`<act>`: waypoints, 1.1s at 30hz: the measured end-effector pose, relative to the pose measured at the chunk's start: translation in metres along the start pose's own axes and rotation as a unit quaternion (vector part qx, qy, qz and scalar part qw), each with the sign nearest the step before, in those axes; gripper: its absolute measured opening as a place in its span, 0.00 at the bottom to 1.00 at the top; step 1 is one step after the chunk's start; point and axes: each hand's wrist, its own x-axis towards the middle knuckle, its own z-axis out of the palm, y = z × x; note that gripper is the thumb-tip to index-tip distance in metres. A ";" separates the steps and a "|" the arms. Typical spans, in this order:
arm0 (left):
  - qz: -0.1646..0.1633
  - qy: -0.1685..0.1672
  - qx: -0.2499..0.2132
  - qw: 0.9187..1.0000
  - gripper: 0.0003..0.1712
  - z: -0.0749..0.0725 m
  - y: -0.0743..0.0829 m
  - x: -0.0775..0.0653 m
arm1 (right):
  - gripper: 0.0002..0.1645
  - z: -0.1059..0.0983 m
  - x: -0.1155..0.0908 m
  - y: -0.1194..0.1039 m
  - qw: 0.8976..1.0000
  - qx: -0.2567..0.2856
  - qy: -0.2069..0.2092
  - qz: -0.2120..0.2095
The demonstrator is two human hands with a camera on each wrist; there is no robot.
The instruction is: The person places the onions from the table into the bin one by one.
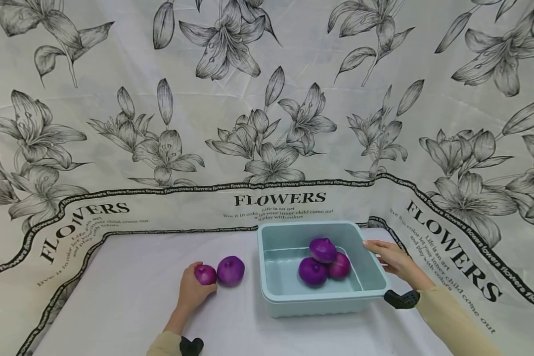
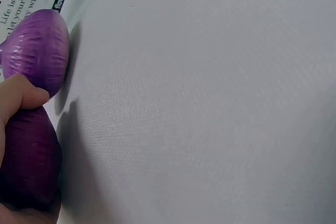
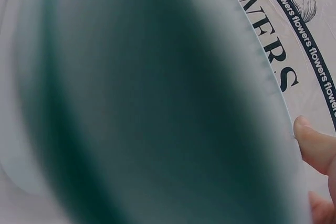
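My left hand (image 1: 192,290) grips a red onion (image 1: 205,274) on the table, fingers round its far side and thumb on its near right. Close to its right lies a second, slightly larger red onion (image 1: 230,271). In the left wrist view, the held onion (image 2: 29,161) is between thumb and fingers, the other onion (image 2: 39,51) just beyond. A pale blue plastic bin (image 1: 318,298) stands right of them, with three red onions (image 1: 322,250) piled inside. My right hand (image 1: 393,259) touches the bin's right side, fingertips at the rim and outer wall; no onion is in it.
A white cloth covers the table (image 1: 129,296). Behind it and along both sides hangs a flower-printed fabric (image 1: 285,202) with black lettering. The bin stands close to the fabric at the back. Dark wrist straps show at both sleeves.
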 end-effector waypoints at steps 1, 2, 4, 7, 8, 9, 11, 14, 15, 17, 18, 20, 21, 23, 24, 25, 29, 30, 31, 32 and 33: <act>-0.005 0.000 0.000 1.000 0.45 -0.001 0.001 -0.001 | 0.48 0.000 0.000 -0.001 1.000 0.001 0.001 0.003; -0.010 0.000 0.003 1.000 0.44 -0.002 0.002 -0.001 | 0.49 0.000 0.000 -0.001 1.000 0.000 0.000 0.004; -0.020 0.005 0.014 1.000 0.44 -0.006 0.003 -0.003 | 0.49 0.000 0.000 -0.002 1.000 0.002 -0.003 0.001; -0.032 0.011 0.027 0.999 0.44 -0.010 0.004 -0.005 | 0.49 0.001 0.002 -0.003 1.000 0.002 -0.003 -0.001; -0.034 0.014 0.030 0.999 0.44 -0.010 0.004 -0.005 | 0.49 0.001 0.003 -0.003 1.000 0.003 -0.002 -0.001; -0.036 0.015 0.031 0.999 0.44 -0.011 0.005 -0.006 | 0.49 0.001 0.003 -0.003 1.000 0.004 0.000 -0.003; -0.044 0.014 0.030 0.998 0.44 -0.010 0.005 -0.007 | 0.48 0.000 0.003 -0.004 1.000 0.001 0.003 -0.001; -0.050 0.022 0.032 0.998 0.45 -0.009 0.004 -0.009 | 0.48 0.000 0.001 -0.003 1.000 0.002 0.005 0.004; -0.053 0.022 0.031 0.998 0.45 -0.009 0.004 -0.010 | 0.48 0.000 0.001 -0.003 1.000 0.002 0.004 0.005; -0.057 0.022 0.032 0.998 0.46 -0.008 0.003 -0.011 | 0.48 0.000 0.000 -0.002 1.000 0.004 0.004 0.008; -0.058 0.021 0.034 0.998 0.46 -0.008 0.003 -0.012 | 0.48 0.000 -0.001 -0.001 1.000 0.005 0.004 0.010; -0.060 0.016 0.035 0.997 0.46 -0.009 0.003 -0.013 | 0.48 0.000 -0.001 -0.002 1.000 0.005 0.004 0.010; -0.059 0.014 0.036 0.998 0.46 -0.010 0.003 -0.014 | 0.48 0.000 -0.001 -0.002 1.000 0.007 0.003 0.008; -0.056 0.013 0.039 0.998 0.46 -0.012 0.004 -0.016 | 0.47 0.000 -0.001 -0.001 1.000 0.009 0.000 0.008; -0.056 0.012 0.041 0.998 0.46 -0.012 0.004 -0.017 | 0.48 0.000 -0.001 -0.001 1.000 0.010 -0.001 0.008; -0.056 0.010 0.042 0.998 0.46 -0.013 0.004 -0.018 | 0.48 0.000 -0.001 -0.001 1.000 0.011 -0.004 0.007; -0.060 -0.002 0.048 0.997 0.48 -0.015 0.004 -0.022 | 0.48 0.000 -0.001 0.001 1.000 0.012 -0.008 0.005; -0.061 -0.006 0.048 0.997 0.48 -0.015 0.005 -0.022 | 0.48 0.000 -0.001 0.001 1.000 0.011 -0.009 0.003; -0.061 -0.008 0.048 0.997 0.48 -0.016 0.005 -0.023 | 0.48 0.000 -0.001 0.001 1.000 0.011 -0.010 0.001; -0.061 -0.012 0.049 0.997 0.48 -0.016 0.006 -0.023 | 0.48 0.000 -0.001 0.001 1.000 0.010 -0.009 0.000; -0.061 -0.015 0.049 0.997 0.48 -0.017 0.008 -0.024 | 0.49 0.000 -0.001 0.002 1.000 0.010 -0.009 -0.001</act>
